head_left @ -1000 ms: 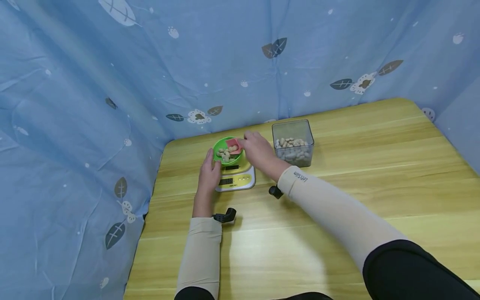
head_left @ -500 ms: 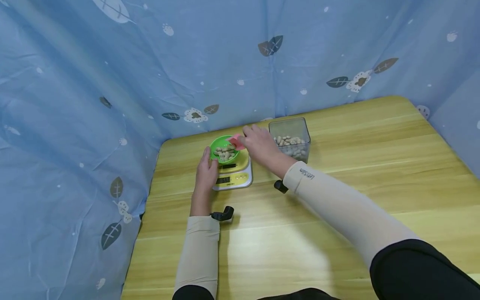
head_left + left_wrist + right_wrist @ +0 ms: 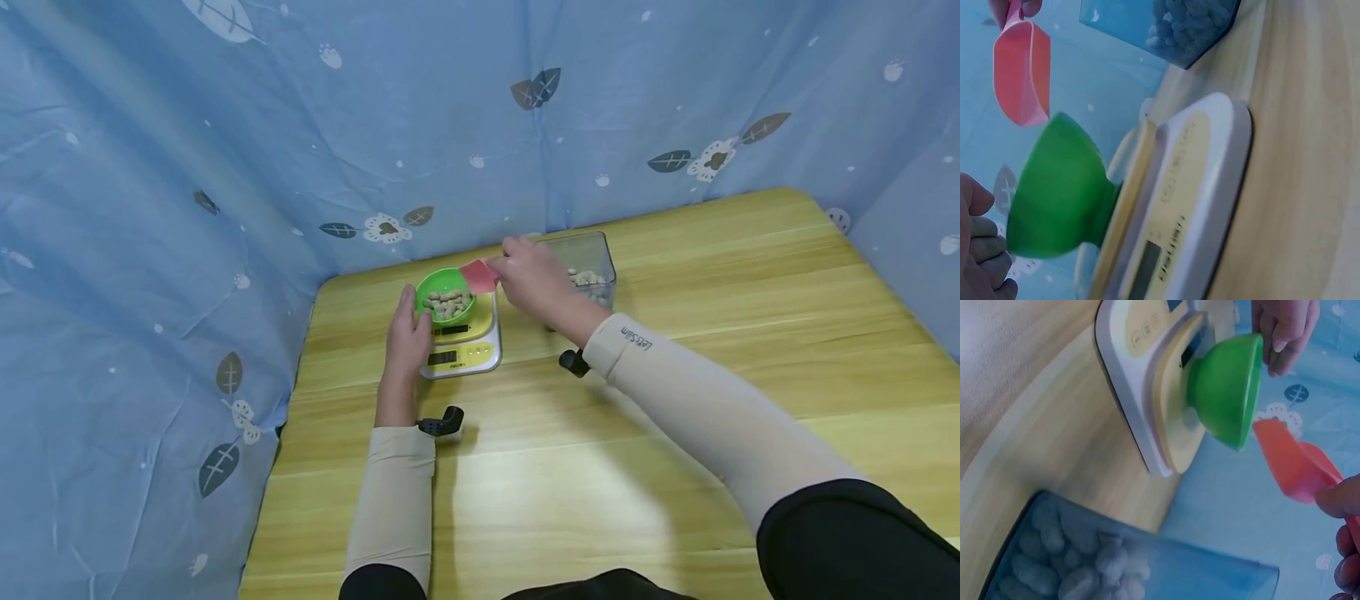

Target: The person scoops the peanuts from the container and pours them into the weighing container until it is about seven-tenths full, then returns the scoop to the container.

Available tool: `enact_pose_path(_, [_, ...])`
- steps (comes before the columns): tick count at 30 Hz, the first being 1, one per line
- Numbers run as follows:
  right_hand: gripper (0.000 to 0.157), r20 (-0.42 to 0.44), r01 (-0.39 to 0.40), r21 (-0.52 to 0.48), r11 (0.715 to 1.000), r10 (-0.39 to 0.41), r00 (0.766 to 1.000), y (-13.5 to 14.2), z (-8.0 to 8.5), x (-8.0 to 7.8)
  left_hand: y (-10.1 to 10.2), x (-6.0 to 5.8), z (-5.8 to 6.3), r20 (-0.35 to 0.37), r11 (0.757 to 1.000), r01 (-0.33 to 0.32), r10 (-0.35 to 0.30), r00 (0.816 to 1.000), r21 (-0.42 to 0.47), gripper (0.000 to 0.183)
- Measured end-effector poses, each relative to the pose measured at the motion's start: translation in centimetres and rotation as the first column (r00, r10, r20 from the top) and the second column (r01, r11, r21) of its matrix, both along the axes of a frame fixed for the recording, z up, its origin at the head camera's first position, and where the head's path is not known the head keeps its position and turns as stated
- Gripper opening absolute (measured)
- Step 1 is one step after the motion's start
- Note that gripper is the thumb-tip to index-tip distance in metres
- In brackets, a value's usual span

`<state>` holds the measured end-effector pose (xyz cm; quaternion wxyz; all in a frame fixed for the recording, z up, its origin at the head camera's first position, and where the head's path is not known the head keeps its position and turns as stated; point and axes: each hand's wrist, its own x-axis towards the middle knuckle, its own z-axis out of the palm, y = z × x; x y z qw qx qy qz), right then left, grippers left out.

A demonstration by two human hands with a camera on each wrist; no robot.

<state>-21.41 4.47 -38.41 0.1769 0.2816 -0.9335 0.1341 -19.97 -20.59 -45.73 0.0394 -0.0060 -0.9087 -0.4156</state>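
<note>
The pink scoop has moved right from above the green bowl of peanuts; my right hand grips it, my relaxed left hand flanks the bowl.

Green bowl, pink scoop, yellow-and-white scale
Peanuts: pale tan. Container: transparent grey. Counter: yellow-brown, streaked wood grain. Curtain: blue, printed with grey and brown leaves and white flowers. Arm sleeves: beige. Upper sleeves: black.
</note>
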Motion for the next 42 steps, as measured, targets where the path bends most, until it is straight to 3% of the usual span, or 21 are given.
enact_pose_path(3, [0.023, 0.023, 0.01, -0.038, 0.999, -0.009, 1.0, 0.8, 0.3, -0.1, 0.4, -0.2, 0.5, -0.02, 0.999, 0.018, -0.019, 1.0, -0.028, 0.062])
enact_pose_path(14, [0.031, 0.136, 0.092, -0.133, 0.987, -0.074, 0.988, 5.5, 2.1, -0.2, 4.3, -0.3, 3.0, -0.082, 0.99, 0.108, -0.115, 0.99, -0.095, 0.062])
enact_pose_path(20, [0.031, 0.18, 0.103, -0.125, 0.987, -0.08, 0.981, 8.4, 3.1, 0.3, 7.2, -0.1, 3.7, -0.09, 0.975, 0.208, -0.214, 0.973, -0.076, 0.059])
enact_pose_path(26, [0.031, 0.24, 0.099, -0.142, 0.985, -0.062, 0.969, 11.0, 3.5, 0.8, 10.2, -0.2, 3.7, -0.081, 0.944, 0.324, -0.329, 0.941, -0.069, 0.06])
enact_pose_path(31, [0.031, 0.24, 0.104, -0.125, 0.987, -0.072, 0.968, 12.8, 3.5, 1.0, 12.1, -0.5, 3.5, -0.053, 0.927, 0.367, -0.372, 0.927, -0.078, 0.06])
enact_pose_path(36, [0.029, 0.221, 0.098, -0.049, 0.994, -0.084, 0.972, 14.2, 3.3, 1.0, 13.6, -0.8, 3.0, -0.041, 0.911, 0.397, -0.404, 0.914, -0.11, 0.059])
enact_pose_path(42, [0.026, 0.137, 0.106, 0.088, 0.99, -0.117, 0.984, 14.4, 3.3, 1.4, 14.9, -0.9, 2.2, -0.052, 0.904, 0.403, -0.414, 0.909, -0.142, 0.059])
